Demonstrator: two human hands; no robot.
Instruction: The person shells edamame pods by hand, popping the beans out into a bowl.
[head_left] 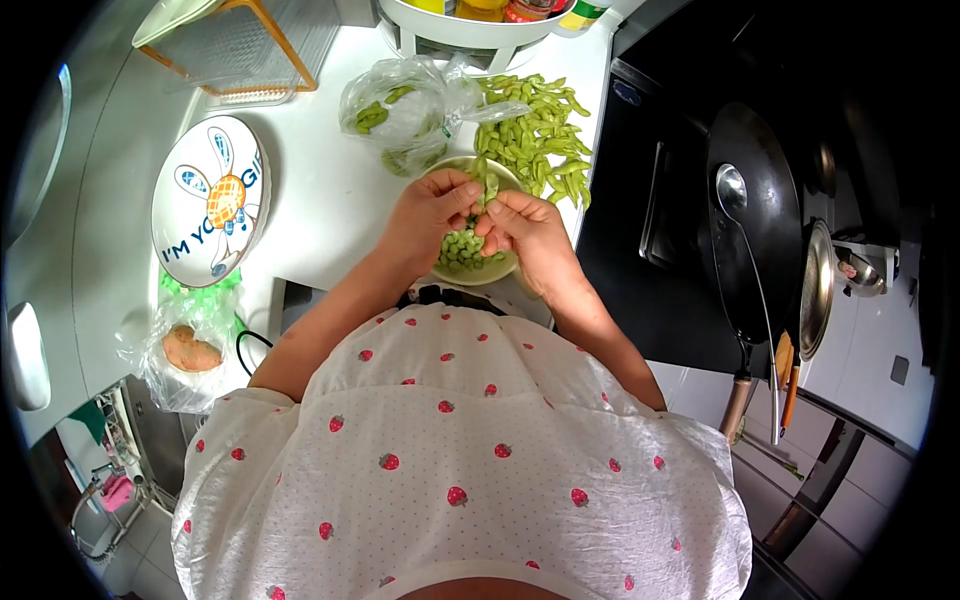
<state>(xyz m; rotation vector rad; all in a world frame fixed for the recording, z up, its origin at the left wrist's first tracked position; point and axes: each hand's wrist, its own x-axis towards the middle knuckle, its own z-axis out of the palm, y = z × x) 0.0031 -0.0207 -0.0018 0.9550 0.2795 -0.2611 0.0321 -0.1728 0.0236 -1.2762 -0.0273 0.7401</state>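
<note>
An edamame pod (490,186) is pinched between my two hands above a pale bowl (508,266). The fingertips of my left hand (428,212) close on it from the left, and those of my right hand (530,232) from the right. Shelled green beans (465,250) lie in the bowl below. Just beyond the bowl, a heap of edamame pods (535,130) is spread on the white counter. Beside the heap, a clear plastic bag (415,95) holds a few more pods.
Left stands an oval plate (240,190) with a printed design, above a bagged brown tuber (190,350). A round rack (470,32) of bottles sits at the back. On the right, a black wok (735,270) with a ladle (734,188) rests on the dark stove (620,290).
</note>
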